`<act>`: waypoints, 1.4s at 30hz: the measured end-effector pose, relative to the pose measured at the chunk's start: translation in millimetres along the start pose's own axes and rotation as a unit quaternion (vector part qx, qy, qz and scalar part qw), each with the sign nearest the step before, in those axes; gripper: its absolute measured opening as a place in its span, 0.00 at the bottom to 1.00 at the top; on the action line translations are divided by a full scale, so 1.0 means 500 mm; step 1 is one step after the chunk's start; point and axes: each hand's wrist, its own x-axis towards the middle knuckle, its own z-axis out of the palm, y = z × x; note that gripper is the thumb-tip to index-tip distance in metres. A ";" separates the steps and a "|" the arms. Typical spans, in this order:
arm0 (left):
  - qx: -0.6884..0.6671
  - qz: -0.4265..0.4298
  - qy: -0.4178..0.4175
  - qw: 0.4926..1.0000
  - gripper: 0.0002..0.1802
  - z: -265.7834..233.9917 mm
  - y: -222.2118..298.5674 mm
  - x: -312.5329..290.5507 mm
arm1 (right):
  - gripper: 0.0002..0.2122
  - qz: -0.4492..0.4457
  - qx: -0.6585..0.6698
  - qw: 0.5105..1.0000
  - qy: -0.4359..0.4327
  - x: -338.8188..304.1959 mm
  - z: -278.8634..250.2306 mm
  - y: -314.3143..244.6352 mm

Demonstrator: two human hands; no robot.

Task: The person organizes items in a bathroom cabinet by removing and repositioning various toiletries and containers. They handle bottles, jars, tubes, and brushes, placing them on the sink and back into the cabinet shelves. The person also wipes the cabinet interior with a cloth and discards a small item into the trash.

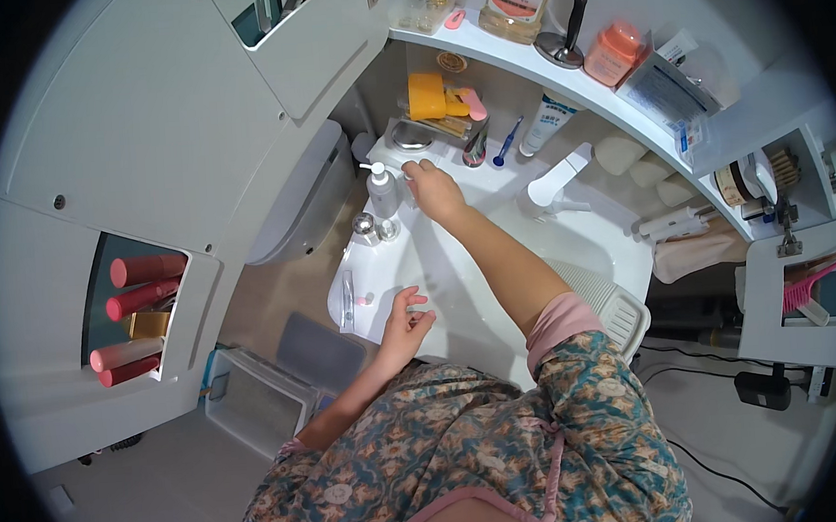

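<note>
My right hand point(436, 192) reaches across the white washbasin point(467, 287) to its far left rim. Its fingers are closed beside a white pump bottle point(382, 192); a pale, see-through shape shows under them, too faint to name. Over the basin's near left edge, my left hand point(408, 325) is empty, fingers apart and slightly curled. Near it on the rim lies a slim clear packet point(348, 302). A round silver-topped jar point(365, 228) and a small glass jar point(387, 229) stand just in front of the pump bottle.
The white faucet point(555, 186), a blue toothbrush point(508, 141) and a white tube point(548, 122) stand along the back. A ridged washboard point(605, 307) rests at the basin's right. Above curves a shelf point(609, 96) with bottles. Cabinet doors point(141, 115) stand at left.
</note>
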 end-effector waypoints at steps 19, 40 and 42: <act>0.042 0.019 -0.177 0.983 0.28 0.096 0.057 0.072 | 0.18 -0.256 0.040 0.935 0.242 -0.309 -0.560 -0.143; 0.048 0.011 -0.224 0.973 0.29 0.158 0.072 -0.007 | 0.27 0.452 -0.477 0.664 0.357 -0.303 -1.173 0.103; 0.039 0.019 -0.211 0.976 0.28 0.155 0.066 -0.002 | 0.26 0.461 -0.478 0.660 0.353 -0.289 -1.169 0.111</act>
